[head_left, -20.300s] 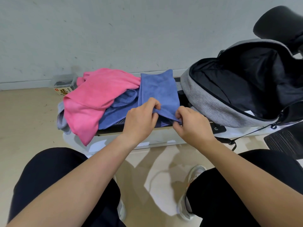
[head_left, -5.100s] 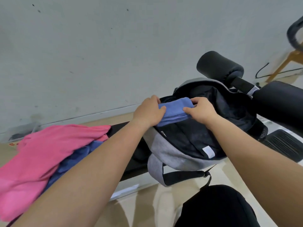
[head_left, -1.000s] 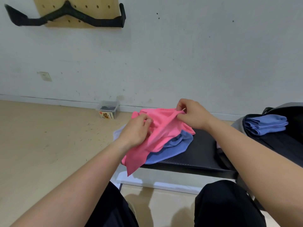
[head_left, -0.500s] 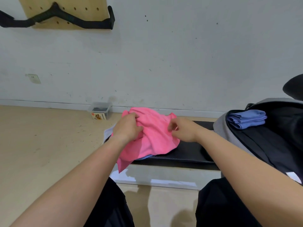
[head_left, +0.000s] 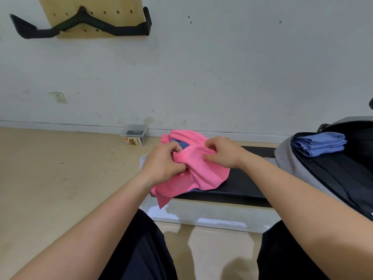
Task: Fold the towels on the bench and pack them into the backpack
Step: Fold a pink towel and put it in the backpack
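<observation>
where the backpack gapes, a blue towel lies

Soft, even, fairly bright indoor light. Where the left hand and right hand pinch the pink towel, detail is reasonably sharp. Below that grip, faint shadows lie on the floor. Far left of it, the skirting bows with wide-angle distortion.

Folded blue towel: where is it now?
The folded blue towel lies at the right of the head view, in the open mouth of the grey backpack, right of the pink towel on the black bench.
</observation>
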`<action>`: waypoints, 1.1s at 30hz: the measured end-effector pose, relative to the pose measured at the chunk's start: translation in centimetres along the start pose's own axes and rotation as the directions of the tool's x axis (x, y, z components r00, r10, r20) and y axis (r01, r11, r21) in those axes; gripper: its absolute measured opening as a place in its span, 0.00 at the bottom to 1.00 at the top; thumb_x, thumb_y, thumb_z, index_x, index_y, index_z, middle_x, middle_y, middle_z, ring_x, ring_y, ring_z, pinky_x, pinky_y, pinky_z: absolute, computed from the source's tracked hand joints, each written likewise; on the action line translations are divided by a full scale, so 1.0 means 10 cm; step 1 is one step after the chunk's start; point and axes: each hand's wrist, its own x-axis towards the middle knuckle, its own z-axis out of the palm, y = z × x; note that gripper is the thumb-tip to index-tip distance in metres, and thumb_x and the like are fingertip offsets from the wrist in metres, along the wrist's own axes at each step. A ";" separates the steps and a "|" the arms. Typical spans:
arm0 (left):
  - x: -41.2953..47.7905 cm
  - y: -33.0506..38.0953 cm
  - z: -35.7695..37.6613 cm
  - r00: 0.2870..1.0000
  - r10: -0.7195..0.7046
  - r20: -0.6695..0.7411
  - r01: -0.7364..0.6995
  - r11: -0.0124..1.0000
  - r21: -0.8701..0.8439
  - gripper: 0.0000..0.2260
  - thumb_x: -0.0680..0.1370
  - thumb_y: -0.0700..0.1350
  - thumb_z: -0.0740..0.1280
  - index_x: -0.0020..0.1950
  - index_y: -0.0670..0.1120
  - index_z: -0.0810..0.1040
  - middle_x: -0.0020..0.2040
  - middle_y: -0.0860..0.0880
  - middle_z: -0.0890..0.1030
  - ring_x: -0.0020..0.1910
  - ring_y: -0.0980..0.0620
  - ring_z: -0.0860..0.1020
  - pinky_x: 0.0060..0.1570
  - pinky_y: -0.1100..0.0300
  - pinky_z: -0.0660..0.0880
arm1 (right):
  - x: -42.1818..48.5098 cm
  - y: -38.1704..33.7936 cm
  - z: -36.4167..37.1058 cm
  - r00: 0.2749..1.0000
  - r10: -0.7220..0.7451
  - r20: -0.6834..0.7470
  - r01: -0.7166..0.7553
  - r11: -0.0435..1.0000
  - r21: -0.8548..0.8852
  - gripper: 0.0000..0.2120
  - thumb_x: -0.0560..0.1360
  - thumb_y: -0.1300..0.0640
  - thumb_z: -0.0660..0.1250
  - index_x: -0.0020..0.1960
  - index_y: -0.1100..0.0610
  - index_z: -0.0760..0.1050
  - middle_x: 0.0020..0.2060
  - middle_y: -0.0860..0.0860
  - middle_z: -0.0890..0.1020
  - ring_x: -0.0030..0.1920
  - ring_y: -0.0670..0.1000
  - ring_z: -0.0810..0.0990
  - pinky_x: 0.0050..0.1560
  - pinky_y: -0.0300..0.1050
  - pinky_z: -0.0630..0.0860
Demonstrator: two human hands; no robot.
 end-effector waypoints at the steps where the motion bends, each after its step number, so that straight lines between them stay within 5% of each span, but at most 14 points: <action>1: -0.01 0.00 0.00 1.000 0.004 0.023 -0.004 1.000 -0.003 0.14 0.59 0.52 0.75 0.40 0.52 0.76 0.39 0.55 0.80 0.42 0.55 0.76 0.42 0.53 0.75 | -0.02 -0.01 -0.04 1.000 -0.012 -0.014 0.013 0.997 0.080 0.15 0.74 0.55 0.70 0.33 0.50 0.68 0.29 0.47 0.68 0.31 0.48 0.65 0.33 0.42 0.59; 4: 0.00 0.07 -0.01 0.998 -0.006 0.059 0.015 0.988 -0.152 0.18 0.65 0.54 0.74 0.53 0.54 0.77 0.53 0.61 0.79 0.56 0.61 0.76 0.55 0.64 0.72 | -0.05 -0.04 -0.17 0.997 -0.074 -0.007 0.074 0.970 0.232 0.07 0.73 0.57 0.71 0.37 0.49 0.78 0.30 0.48 0.73 0.32 0.47 0.67 0.36 0.44 0.64; 7: 0.10 0.24 -0.02 0.993 0.002 0.120 0.043 0.926 -0.375 0.13 0.78 0.45 0.70 0.62 0.48 0.78 0.58 0.53 0.82 0.60 0.58 0.78 0.64 0.60 0.72 | -0.06 -0.12 -0.26 0.993 -0.109 -0.033 0.114 0.968 0.225 0.03 0.72 0.55 0.73 0.40 0.50 0.82 0.30 0.45 0.78 0.32 0.43 0.70 0.36 0.41 0.67; 12: 0.19 0.42 -0.05 0.986 0.090 0.144 -0.040 0.947 -0.319 0.08 0.78 0.41 0.70 0.57 0.46 0.82 0.41 0.54 0.83 0.41 0.61 0.79 0.46 0.68 0.72 | -0.11 -0.21 -0.36 0.984 -0.102 -0.144 0.121 0.984 0.128 0.05 0.70 0.53 0.75 0.38 0.51 0.81 0.32 0.47 0.80 0.33 0.44 0.73 0.34 0.40 0.68; 17: 0.29 0.36 -0.17 0.988 0.131 0.080 -0.119 0.984 -0.133 0.00 0.75 0.46 0.73 0.45 0.51 0.84 0.40 0.51 0.83 0.38 0.57 0.77 0.44 0.60 0.73 | -0.17 -0.13 -0.35 0.992 -0.090 -0.091 0.103 0.984 0.145 0.08 0.69 0.51 0.77 0.39 0.53 0.79 0.29 0.43 0.75 0.30 0.42 0.69 0.32 0.38 0.64; 20: 0.35 0.33 -0.28 0.994 0.112 -0.019 -0.113 0.992 -0.063 0.04 0.74 0.47 0.74 0.41 0.51 0.81 0.36 0.55 0.80 0.35 0.59 0.75 0.40 0.62 0.71 | -0.17 -0.07 -0.34 0.993 -0.084 -0.080 0.099 0.973 0.209 0.11 0.71 0.50 0.75 0.39 0.56 0.78 0.31 0.49 0.75 0.32 0.48 0.69 0.35 0.44 0.64; 25: 0.37 0.25 -0.46 0.995 0.087 0.041 -0.088 0.996 0.027 0.07 0.75 0.49 0.74 0.40 0.49 0.80 0.36 0.52 0.80 0.34 0.59 0.73 0.33 0.71 0.67 | -0.17 0.01 -0.46 0.990 -0.078 -0.116 0.104 0.965 0.241 0.11 0.72 0.48 0.73 0.36 0.53 0.78 0.31 0.49 0.75 0.33 0.48 0.70 0.37 0.45 0.66; 29: 0.38 0.18 -0.61 0.993 0.094 0.073 -0.094 0.995 0.010 0.09 0.77 0.48 0.72 0.37 0.51 0.81 0.33 0.55 0.80 0.31 0.63 0.73 0.33 0.70 0.67 | -0.22 -0.04 -0.66 0.974 -0.036 -0.222 0.145 0.854 0.500 0.11 0.76 0.56 0.71 0.35 0.54 0.78 0.34 0.52 0.77 0.37 0.47 0.73 0.40 0.41 0.68; 33: 0.40 0.11 -0.75 0.996 0.071 0.046 -0.073 0.996 0.043 0.16 0.79 0.48 0.69 0.31 0.51 0.76 0.26 0.57 0.71 0.28 0.60 0.68 0.30 0.65 0.63 | -0.16 -0.10 -0.81 0.960 -0.004 -0.279 0.134 0.885 0.447 0.08 0.76 0.58 0.71 0.38 0.56 0.80 0.35 0.48 0.80 0.37 0.43 0.75 0.43 0.39 0.71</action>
